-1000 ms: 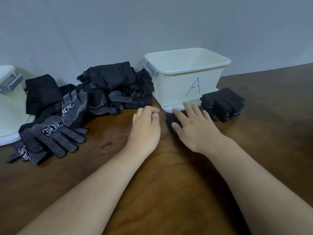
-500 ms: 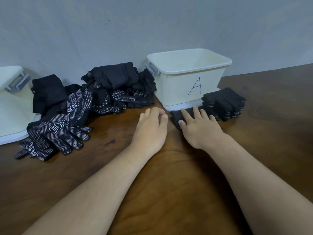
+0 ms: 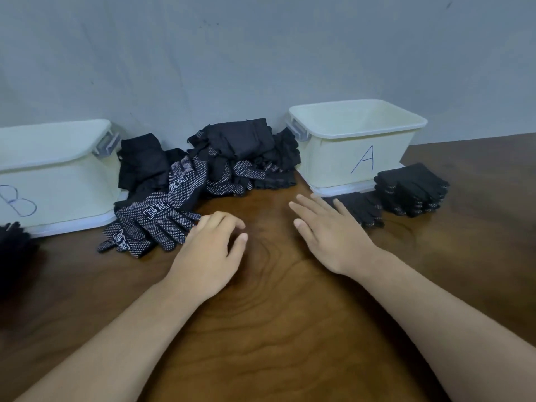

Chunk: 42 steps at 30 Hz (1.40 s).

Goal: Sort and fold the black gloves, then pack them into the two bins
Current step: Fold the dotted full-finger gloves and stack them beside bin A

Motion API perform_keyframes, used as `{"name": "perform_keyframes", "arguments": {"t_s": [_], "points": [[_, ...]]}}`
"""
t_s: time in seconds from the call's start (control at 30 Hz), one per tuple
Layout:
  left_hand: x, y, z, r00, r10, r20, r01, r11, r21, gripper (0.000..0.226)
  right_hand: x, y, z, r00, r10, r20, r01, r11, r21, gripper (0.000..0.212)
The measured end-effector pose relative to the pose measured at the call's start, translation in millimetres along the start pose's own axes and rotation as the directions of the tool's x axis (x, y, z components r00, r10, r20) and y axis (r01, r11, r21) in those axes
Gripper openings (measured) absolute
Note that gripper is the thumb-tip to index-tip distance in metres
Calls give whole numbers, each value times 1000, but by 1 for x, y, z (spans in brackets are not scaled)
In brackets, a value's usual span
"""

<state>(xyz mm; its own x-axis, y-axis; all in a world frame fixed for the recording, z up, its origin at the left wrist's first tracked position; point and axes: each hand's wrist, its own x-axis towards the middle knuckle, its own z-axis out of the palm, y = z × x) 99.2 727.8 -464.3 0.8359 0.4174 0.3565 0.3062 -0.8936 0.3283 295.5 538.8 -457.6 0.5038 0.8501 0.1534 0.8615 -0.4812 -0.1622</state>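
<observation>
Left hand (image 3: 211,250) lies loosely curled, empty, beside the dotted gloves (image 3: 153,224); right hand (image 3: 330,236) lies flat (gripping nothing) by the folded glove (image 3: 362,208) before bin A (image 3: 327,163). 1 careless sweep could unfold it.

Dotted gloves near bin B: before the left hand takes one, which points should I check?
1. Left hand grip empty: ok, holds nothing.
2. Right hand grip empty: ok, fingers straight.
3. Dotted gloves in reach: ok, they lie at the left fingertips.
4. Bin A without lid: ok.
5. Bin A floor free: cannot tell, wall hides it.
6. Folded stack packed: not ok, it lies beside bin A.
</observation>
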Motion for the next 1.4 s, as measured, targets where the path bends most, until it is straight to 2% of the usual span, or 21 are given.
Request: {"name": "perform_keyframes", "arguments": {"t_s": [0.23, 0.37, 0.5, 0.63, 0.73, 0.83, 0.87, 0.93, 1.03, 1.13, 1.2, 1.27, 1.4], "points": [[-35, -82, -47, 995, -67, -68, 77, 986, 148, 37, 27, -56, 22, 995, -97, -26, 98, 994, 48, 55], [-42, -108, -52, 985, -154, -73, 166, 967, 195, 29, 58, -97, 35, 989, -136, -56, 140, 987, 78, 54], [-39, -113, -49, 970, -239, -51, 244, 956, 163, 34, 92, -137, 45, 968, -168, -186, 181, 982, 51, 45], [-39, -115, -45, 968, -225, -110, 241, 956, 166, 23, 111, -167, 53, 940, -144, -309, 152, 988, 1, 41], [-39, -114, -43, 969, -205, -141, 226, 961, 160, 16, 116, -167, 55, 936, -46, -350, 96, 987, 128, 33], [-40, -110, -42, 972, -176, -159, 200, 968, 151, 14, 117, -158, 48, 936, 131, -328, 19, 910, 415, 27], [-41, -110, -42, 973, -169, -158, 192, 971, 143, 14, 118, -155, 46, 938, 155, -310, 25, 862, 506, 25], [-41, -109, -43, 974, -177, -144, 196, 973, 126, 20, 119, -153, 43, 943, 106, -314, 114, 786, 608, 19], [-41, -107, -45, 975, -195, -107, 209, 969, 134, 36, 117, -151, 47, 940, -75, -332, 262, 782, 566, 8], [-41, -105, -46, 977, -191, -96, 204, 969, 139, 41, 110, -153, 44, 921, -125, -368, 311, 806, 503, 31], [-42, -105, -47, 976, -199, -86, 209, 969, 132, 40, 106, -155, 32, 889, -81, -451, 342, 774, 534, 35], [-42, -105, -47, 976, -201, -79, 210, 970, 123, 40, 100, -152, 21, 872, -2, -490, 356, 689, 632, 35], [-42, -107, -47, 971, -220, -92, 227, 972, 67, 26, 85, -143, 2, 900, 220, -377, 230, 494, 838, 35]]}}
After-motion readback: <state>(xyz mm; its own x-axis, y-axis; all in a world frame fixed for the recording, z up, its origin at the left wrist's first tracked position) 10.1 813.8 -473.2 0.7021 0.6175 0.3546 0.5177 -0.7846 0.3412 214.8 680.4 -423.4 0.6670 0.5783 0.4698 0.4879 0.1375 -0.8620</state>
